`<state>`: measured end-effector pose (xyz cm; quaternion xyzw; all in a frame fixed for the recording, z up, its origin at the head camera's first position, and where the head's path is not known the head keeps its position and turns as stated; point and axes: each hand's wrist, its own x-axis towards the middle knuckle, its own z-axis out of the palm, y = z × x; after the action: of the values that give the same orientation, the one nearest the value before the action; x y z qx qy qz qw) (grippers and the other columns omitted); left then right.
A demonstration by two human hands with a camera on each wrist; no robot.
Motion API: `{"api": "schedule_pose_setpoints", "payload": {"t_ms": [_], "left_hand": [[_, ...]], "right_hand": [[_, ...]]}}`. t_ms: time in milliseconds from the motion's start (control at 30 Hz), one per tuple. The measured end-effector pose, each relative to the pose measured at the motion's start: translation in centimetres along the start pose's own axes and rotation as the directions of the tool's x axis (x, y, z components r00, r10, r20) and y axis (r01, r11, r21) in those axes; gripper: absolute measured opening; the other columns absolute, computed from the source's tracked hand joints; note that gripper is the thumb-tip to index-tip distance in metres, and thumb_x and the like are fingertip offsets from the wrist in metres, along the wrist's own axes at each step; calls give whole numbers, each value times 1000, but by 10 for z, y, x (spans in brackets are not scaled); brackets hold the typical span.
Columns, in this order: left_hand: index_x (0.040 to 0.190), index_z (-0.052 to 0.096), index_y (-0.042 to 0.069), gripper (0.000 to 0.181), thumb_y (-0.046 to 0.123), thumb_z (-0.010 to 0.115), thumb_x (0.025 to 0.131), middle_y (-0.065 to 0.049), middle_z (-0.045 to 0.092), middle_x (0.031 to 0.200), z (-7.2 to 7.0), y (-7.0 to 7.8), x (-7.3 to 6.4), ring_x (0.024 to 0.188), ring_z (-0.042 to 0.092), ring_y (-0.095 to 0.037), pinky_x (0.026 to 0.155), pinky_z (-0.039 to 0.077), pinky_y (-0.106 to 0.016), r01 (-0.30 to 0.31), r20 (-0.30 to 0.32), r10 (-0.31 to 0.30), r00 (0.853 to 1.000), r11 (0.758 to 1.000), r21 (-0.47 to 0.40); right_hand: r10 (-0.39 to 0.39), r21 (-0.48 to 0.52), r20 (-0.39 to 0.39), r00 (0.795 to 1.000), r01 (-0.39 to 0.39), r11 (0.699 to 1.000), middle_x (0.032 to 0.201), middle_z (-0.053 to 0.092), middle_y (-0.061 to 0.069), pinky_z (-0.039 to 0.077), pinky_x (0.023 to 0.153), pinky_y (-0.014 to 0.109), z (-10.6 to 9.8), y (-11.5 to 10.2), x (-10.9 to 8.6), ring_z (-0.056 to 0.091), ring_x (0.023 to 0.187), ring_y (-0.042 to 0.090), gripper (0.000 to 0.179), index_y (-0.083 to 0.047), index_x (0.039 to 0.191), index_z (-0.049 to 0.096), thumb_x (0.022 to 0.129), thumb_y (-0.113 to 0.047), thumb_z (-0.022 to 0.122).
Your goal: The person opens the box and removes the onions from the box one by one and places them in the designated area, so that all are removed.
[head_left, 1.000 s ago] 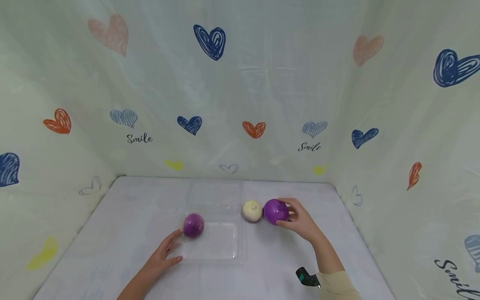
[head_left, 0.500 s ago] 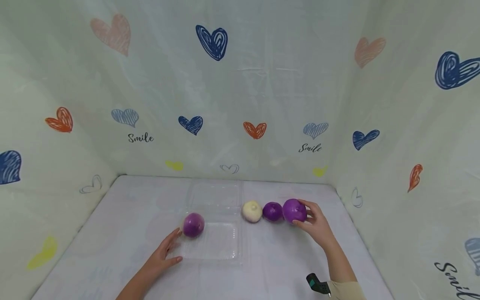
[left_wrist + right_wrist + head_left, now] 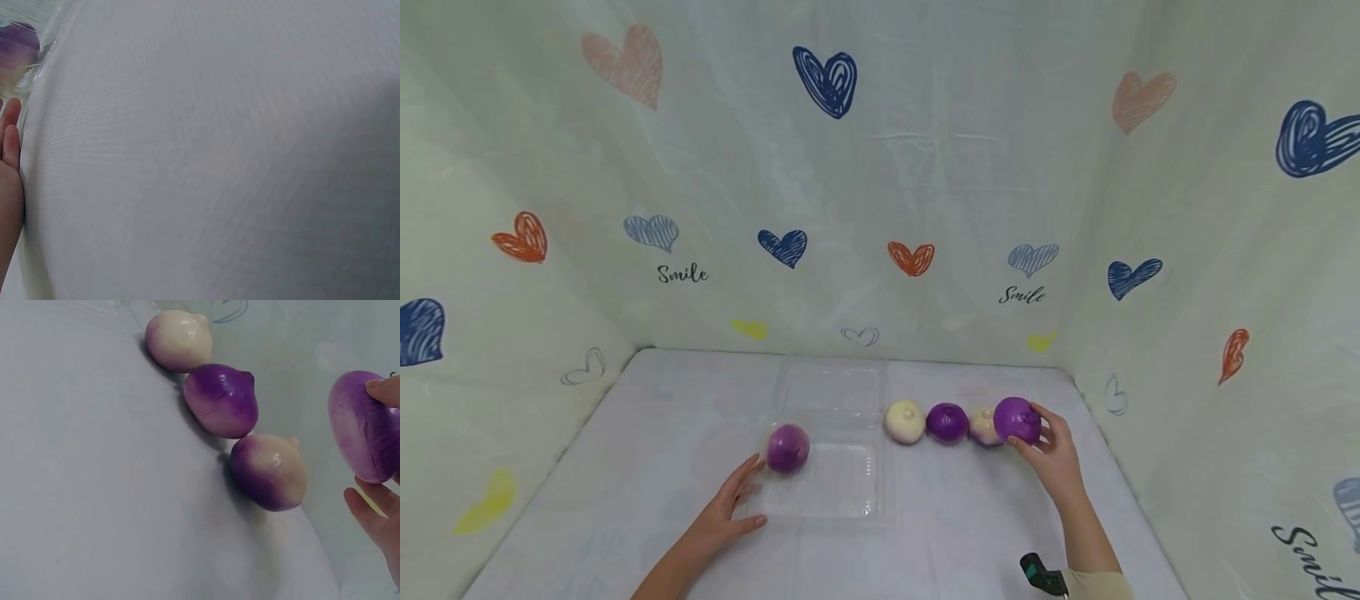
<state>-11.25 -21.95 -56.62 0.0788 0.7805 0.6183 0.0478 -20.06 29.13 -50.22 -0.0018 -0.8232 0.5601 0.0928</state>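
My right hand point(image 3: 1054, 454) grips a purple onion point(image 3: 1017, 419) between thumb and fingers, raised off the table in the right wrist view. To its left stand three onions in a row: a pale one point(image 3: 904, 422), a dark purple one point(image 3: 947, 422) and another pale-topped one point(image 3: 270, 473) that the held onion partly covers in the head view. My left hand point(image 3: 724, 510) lies with relaxed fingers at the left side of a clear plastic box point(image 3: 842, 517). Inside that box, at its left, sits one purple onion point(image 3: 787, 449), seen through the plastic wall in the left wrist view.
The clear lid point(image 3: 831, 392) lies folded open behind the box. A white cloth point(image 3: 625, 467) covers the table. Curtains point(image 3: 865, 167) printed with hearts close in the back and both sides.
My right hand has moved right with the purple onion, uncovering the dark purple one and then part of the third onion in the row. The left hand stays almost still.
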Motion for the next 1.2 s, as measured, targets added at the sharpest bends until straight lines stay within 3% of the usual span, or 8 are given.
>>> {"api": "schedule_pose_setpoints", "payload": {"t_ms": [300,533,667,800,933,1067,1200], "left_hand": [[152,19,1,91,0,75,81,-29,29,151,0,0,0,127,41,-41,96,31,-14,-11,-7,10,1000,1000,-14],[152,18,1,91,0,75,81,-29,28,152,0,1,0,129,37,-46,95,29,-12,0,-9,-1,1000,1000,-31],[152,18,1,91,-1,74,81,-30,28,151,0,0,0,128,39,-41,95,29,-11,-6,-6,6,1000,999,-42],[152,18,0,91,-1,74,81,-31,28,151,0,-1,0,126,43,-32,95,29,-11,-18,-6,17,1000,999,-47],[152,19,0,91,-1,75,80,-31,29,151,0,-1,0,126,43,-33,95,29,-11,-13,-12,13,1000,999,-41],[153,18,1,92,0,75,81,-30,28,152,0,0,1,129,38,-44,96,28,-11,9,-9,-9,1000,999,-39],[154,17,6,93,2,75,81,-25,27,154,1,1,1,131,36,-41,96,27,-11,68,-8,-68,998,997,-47]], "right_hand": [[47,69,-130,990,-39,997,143,31,20,42,81,5,1,16,0,43,118,31,72,-1,144,41,81,5,74],[97,60,-208,973,-86,994,145,31,19,40,78,2,2,28,3,43,123,36,72,-3,146,39,83,1,74],[120,52,-237,964,-111,992,146,30,20,40,77,3,1,35,5,43,123,38,71,-4,146,39,84,-3,74],[145,44,-258,955,-138,989,147,31,19,46,93,23,0,41,9,44,125,39,70,-5,145,40,84,-5,75],[159,42,-265,951,-153,987,147,30,23,40,102,49,1,45,13,41,127,44,71,-3,145,39,84,-5,74],[176,34,-270,947,-173,984,148,30,25,37,104,53,1,51,18,40,127,48,70,-2,145,40,84,-5,74],[197,16,-263,945,-200,980,148,29,26,36,104,55,0,57,21,39,128,48,70,-2,145,40,84,-7,74]]}}
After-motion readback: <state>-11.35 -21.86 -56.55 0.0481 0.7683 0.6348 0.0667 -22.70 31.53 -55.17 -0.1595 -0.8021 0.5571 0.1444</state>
